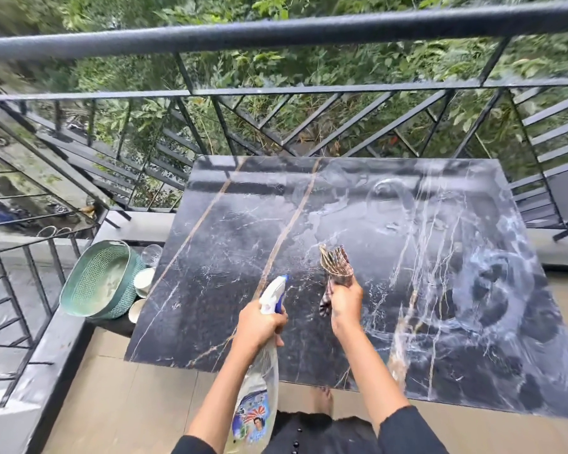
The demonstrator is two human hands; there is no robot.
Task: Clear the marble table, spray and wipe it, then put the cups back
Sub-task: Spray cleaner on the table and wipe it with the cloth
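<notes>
Spanning the balcony, the table (230,244) is cleared and streaked with wet smears toward its right edge. The basket (95,283) and cups (144,281) are parked beside its left edge. The bottle (259,381) is gripped by the left hand (259,326); the cloth (336,270) is bunched in the right hand (346,306). Cups could be knocked by the left elbow.

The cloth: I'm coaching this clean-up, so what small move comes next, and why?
Probably lower the cloth in the right hand onto the table and wipe rightward. Wet swirls and streaks cover that side, the top is cleared, and the left hand holds the sprayer.
</notes>
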